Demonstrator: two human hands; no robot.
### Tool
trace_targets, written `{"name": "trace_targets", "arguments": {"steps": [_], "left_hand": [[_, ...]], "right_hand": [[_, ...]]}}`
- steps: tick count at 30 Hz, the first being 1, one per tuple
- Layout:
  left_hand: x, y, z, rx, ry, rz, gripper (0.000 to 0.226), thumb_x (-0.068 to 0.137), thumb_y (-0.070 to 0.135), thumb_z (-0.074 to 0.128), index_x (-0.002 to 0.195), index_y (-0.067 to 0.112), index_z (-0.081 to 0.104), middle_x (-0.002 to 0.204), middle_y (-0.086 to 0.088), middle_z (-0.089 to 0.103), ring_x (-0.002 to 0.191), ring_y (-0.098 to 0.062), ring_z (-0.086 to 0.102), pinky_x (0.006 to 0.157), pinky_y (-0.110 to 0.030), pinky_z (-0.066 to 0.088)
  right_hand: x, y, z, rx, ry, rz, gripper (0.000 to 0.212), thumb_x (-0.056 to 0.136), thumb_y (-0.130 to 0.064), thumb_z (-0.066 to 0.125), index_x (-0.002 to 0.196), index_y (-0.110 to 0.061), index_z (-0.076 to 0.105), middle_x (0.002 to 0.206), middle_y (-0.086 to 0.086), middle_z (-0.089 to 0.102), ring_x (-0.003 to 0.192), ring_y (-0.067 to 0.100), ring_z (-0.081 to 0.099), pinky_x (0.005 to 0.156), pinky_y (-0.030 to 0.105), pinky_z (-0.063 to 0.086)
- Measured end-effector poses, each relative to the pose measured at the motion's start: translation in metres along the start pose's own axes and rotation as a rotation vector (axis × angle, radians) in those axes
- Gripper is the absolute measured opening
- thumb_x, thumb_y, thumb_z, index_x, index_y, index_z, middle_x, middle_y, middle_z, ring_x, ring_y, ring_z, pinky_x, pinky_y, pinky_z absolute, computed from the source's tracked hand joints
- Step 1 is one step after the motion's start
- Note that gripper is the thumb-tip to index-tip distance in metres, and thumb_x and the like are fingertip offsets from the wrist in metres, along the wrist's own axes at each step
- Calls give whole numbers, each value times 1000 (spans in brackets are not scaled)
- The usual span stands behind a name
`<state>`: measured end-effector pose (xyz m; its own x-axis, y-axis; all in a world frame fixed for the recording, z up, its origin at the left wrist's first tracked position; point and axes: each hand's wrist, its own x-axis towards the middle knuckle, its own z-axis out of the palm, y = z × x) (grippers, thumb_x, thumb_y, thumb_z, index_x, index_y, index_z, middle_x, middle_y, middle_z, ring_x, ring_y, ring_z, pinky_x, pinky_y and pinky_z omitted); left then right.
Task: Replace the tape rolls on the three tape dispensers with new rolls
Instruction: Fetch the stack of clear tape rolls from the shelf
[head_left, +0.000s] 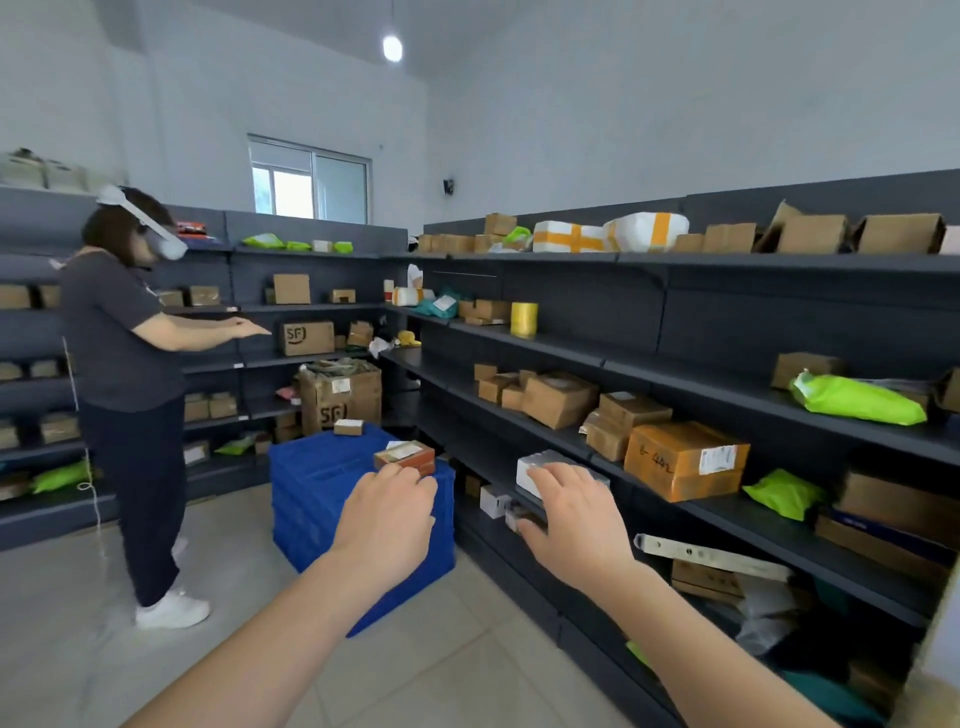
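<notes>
No tape dispenser shows in the head view. A yellow roll (523, 318) stands upright on the right-hand shelving, on its second shelf from the top. My left hand (387, 512) is stretched forward, palm down with fingers apart, over a stack of blue crates (332, 499). It holds nothing and hangs just short of a small brown box (404, 455) on the crates. Palm down too, with fingers spread and nothing in it, my right hand (576, 512) hovers in front of a white packet (535, 462) at the edge of a lower shelf.
Dark shelving (649, 358) loaded with cardboard parcels and green mailers runs along the right and back walls. Another person (130, 374) wearing a headset stands at the left with arms held out. A second small box (348, 427) lies on the crates. Grey tiled floor lies below.
</notes>
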<state>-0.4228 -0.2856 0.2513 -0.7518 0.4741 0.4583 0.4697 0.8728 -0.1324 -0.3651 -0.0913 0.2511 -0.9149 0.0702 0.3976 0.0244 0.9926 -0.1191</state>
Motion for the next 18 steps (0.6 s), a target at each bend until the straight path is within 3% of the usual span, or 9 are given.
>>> {"name": "trace_targets", "arguments": {"steps": [18], "left_hand": [[249,-134,100,-11,113,87,21,95,29,50,111,18,56,111,1,60,109,-21,52,88,-33,42]], "right_hand": [[282,-5,74,-126,62,54,58,92,-43,57,143,-24,39,145,-2,46,137,20,38,114,40,28]]}}
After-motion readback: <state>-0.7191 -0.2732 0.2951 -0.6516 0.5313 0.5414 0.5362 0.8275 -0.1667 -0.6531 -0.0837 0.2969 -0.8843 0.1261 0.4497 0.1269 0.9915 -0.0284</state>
